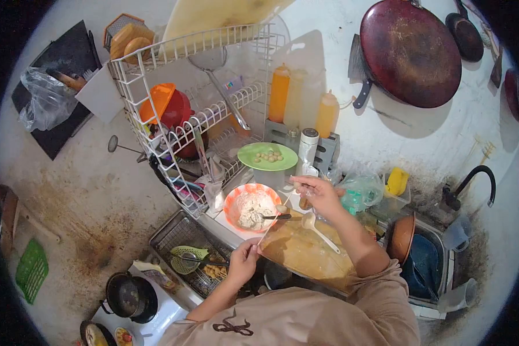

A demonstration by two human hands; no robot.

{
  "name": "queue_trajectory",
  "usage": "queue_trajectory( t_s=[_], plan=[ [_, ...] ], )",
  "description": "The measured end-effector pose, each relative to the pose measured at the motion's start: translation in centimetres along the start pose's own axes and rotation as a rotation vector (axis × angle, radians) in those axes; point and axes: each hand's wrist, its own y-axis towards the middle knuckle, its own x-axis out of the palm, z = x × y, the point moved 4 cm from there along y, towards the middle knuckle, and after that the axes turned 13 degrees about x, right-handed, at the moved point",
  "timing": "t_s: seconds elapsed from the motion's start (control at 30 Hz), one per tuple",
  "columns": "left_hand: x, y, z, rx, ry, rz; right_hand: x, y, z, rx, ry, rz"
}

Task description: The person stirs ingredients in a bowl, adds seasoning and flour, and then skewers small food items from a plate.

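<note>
My left hand (245, 260) pinches the lower end of a thin skewer (273, 224) above the near left edge of the wooden board (297, 245). Higher up and to the right, my right hand (312, 189) has its fingers closed near the skewer's upper end, around a small pale ball. Another pale ball (281, 209) appears along the skewer. Left of the skewer stands an orange and white bowl (230, 210) with pale batter and a dark-handled spoon. Behind it, a green plate (268, 164) carries several small balls. A pale ladle (323, 233) lies on the board.
A white dish rack (181, 130) stands behind left. Lower left are a wire-basket tray (196, 254) with a green strainer and a stove with a black pot (130, 297). At right are plastic bags (360, 190) and a sink (444, 271) with dishes. Bottles (279, 92) stand behind.
</note>
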Motion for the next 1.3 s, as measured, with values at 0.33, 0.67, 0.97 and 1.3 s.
queue_trajectory(
  t_s=[0.33, 0.67, 0.97, 1.3],
  plan=[
    [0.5, -0.3, -0.5, 0.038, 0.078, -0.019, 0.0, -0.7, 0.1, -0.142, -0.249, -0.004],
    [-0.4, -0.6, -1.5, 0.035, 0.173, 0.008, 2.7, -2.6, -0.4, -0.403, -0.681, 0.151],
    [-1.2, -1.4, -0.2, 0.040, 0.299, 0.122, 4.3, -2.1, 1.8, -0.259, -0.531, 0.212],
    [-1.5, -2.1, -0.2, 0.052, 0.330, 0.155, 6.8, -2.4, 2.6, -0.188, -0.373, 0.077]
  ],
)
